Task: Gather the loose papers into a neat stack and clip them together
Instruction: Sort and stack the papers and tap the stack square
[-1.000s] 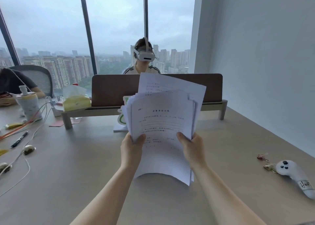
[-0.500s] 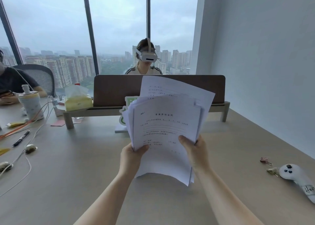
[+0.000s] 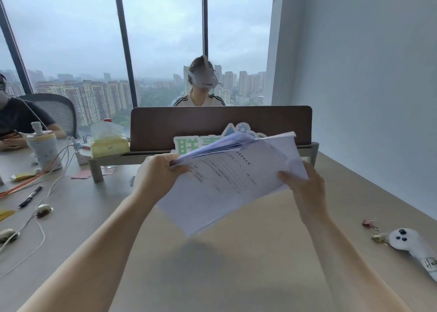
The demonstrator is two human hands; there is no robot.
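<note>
A loose bundle of white printed papers (image 3: 227,184) hangs in the air above the desk, tilted nearly flat with its sheets fanned and uneven at the far edge. My left hand (image 3: 158,174) grips the bundle's left edge. My right hand (image 3: 305,188) holds its right edge, thumb on top. On the desk at the right lie a pink binder clip (image 3: 369,223) and a gold binder clip (image 3: 379,237), both apart from my hands.
A white controller (image 3: 411,243) lies beside the clips. A brown divider panel (image 3: 220,124) with a green sign stands behind the papers. At the left are a tissue box (image 3: 108,143), a bottle (image 3: 43,146), cables, a pen (image 3: 30,197). Two people sit beyond.
The papers have swung from upright and facing me to nearly flat, turned sideways. My left hand has moved up to the left edge; my right hand has shifted right.
</note>
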